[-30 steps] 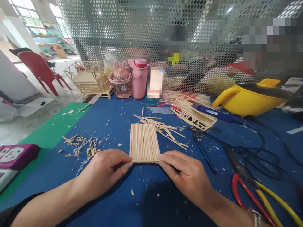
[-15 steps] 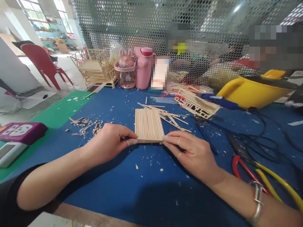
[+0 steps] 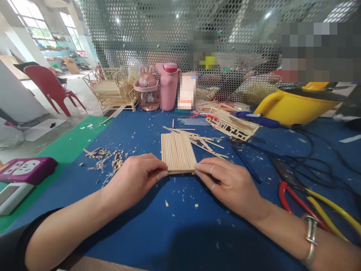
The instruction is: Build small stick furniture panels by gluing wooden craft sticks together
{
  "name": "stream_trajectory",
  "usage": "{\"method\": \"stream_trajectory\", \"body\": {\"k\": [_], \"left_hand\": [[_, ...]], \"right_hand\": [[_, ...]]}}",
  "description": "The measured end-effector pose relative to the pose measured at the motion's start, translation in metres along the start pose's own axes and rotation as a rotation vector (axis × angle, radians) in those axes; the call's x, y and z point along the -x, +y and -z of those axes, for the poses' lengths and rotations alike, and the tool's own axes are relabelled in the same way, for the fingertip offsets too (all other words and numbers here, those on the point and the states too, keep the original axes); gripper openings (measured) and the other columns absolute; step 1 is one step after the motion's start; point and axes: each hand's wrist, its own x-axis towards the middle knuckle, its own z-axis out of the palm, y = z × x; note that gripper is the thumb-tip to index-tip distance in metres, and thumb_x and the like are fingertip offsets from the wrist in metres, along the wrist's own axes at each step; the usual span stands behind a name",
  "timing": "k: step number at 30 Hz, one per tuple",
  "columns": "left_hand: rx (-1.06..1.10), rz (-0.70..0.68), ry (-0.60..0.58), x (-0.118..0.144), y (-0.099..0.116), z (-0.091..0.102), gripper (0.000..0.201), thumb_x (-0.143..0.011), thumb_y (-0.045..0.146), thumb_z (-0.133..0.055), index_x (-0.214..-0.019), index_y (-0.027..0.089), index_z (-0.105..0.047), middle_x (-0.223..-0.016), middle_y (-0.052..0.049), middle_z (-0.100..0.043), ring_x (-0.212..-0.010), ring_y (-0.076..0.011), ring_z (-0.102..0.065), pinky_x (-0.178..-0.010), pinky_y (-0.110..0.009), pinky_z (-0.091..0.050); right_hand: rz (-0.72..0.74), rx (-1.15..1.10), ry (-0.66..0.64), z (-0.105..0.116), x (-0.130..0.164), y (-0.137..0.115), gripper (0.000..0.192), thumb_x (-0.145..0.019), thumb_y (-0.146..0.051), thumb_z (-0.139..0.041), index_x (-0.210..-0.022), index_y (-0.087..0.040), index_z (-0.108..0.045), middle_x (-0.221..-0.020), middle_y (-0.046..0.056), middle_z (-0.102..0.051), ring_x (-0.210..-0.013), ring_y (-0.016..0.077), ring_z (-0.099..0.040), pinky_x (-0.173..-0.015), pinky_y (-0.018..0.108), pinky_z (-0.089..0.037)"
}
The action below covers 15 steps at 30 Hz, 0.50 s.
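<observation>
- Near edge of the blue mat (image 3: pixel 158 241): bare apart from specks, free pass below both forearms.
- Left: wood chips (image 3: pixel 105 160) scattered low, power strip (image 3: pixel 26 170) further out by the green strip.
- Behind the stick panel (image 3: pixel 177 152): loose sticks (image 3: pixel 204 142) block the far right corner.
- Right: black cables (image 3: pixel 313 162) and red pliers (image 3: pixel 296 203) clutter that side.
- Far edge: 2 pink bottles (image 3: pixel 159 90), stick frame (image 3: pixel 231 126), yellow pot (image 3: pixel 299 107), mesh screen (image 3: pixel 158 37) wall off the back.
</observation>
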Motion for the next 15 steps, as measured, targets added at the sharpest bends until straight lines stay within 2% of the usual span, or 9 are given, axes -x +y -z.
{"method": "stream_trajectory", "body": {"k": [5,7,10,12,15], "left_hand": [[0.044,0.06,-0.017,-0.002,-0.001,-0.001,0.014,-0.083,0.023,-0.056,-0.081,0.021,-0.07,-0.073,0.0,-0.066,-0.064,-0.0105,-0.058,-0.058,-0.02,-0.043],[0.043,0.072,-0.033,-0.003,-0.002,-0.001,0.015,-0.083,0.024,-0.056,-0.082,0.021,-0.07,-0.073,0.0,-0.066,-0.063,-0.0106,-0.058,-0.057,-0.021,-0.042],[0.041,0.062,-0.047,-0.003,-0.003,-0.001,0.016,-0.084,0.026,-0.055,-0.082,0.021,-0.07,-0.074,0.0,-0.067,-0.065,-0.0113,-0.059,-0.059,-0.021,-0.043],[0.035,0.059,-0.049,-0.003,-0.003,-0.001,0.018,-0.084,0.028,-0.054,-0.082,0.021,-0.07,-0.074,0.0,-0.066,-0.065,-0.0115,-0.059,-0.059,-0.022,-0.042],[0.017,0.069,-0.051,-0.003,-0.003,-0.002,0.019,-0.085,0.029,-0.053,-0.083,0.022,-0.071,-0.074,0.0,-0.066,-0.063,-0.0112,-0.058,-0.057,-0.022,-0.042]], "right_hand": [[-0.041,-0.086,-0.026,0.004,0.0,0.001,0.017,-0.082,-0.016,-0.056,-0.092,-0.022,-0.068,-0.09,0.003,-0.071,-0.084,0.0148,-0.066,-0.077,0.027,-0.054],[-0.107,-0.124,-0.026,0.007,0.003,0.002,0.029,-0.079,-0.009,-0.051,-0.102,-0.022,-0.065,-0.096,0.004,-0.07,-0.087,0.0149,-0.066,-0.08,0.027,-0.054],[-0.241,-0.142,-0.002,0.012,0.006,0.003,0.045,-0.073,-0.003,-0.045,-0.113,-0.021,-0.058,-0.096,0.003,-0.07,-0.083,0.014,-0.067,-0.077,0.027,-0.055],[-0.273,-0.148,0.008,0.014,0.007,0.003,0.04,-0.075,-0.006,-0.047,-0.109,-0.021,-0.06,-0.094,0.003,-0.07,-0.08,0.0141,-0.066,-0.075,0.027,-0.055],[-0.213,-0.183,-0.009,0.014,0.006,0.001,0.023,-0.081,-0.014,-0.054,-0.1,-0.021,-0.065,-0.094,0.003,-0.069,-0.084,0.0144,-0.065,-0.078,0.027,-0.053]]}}
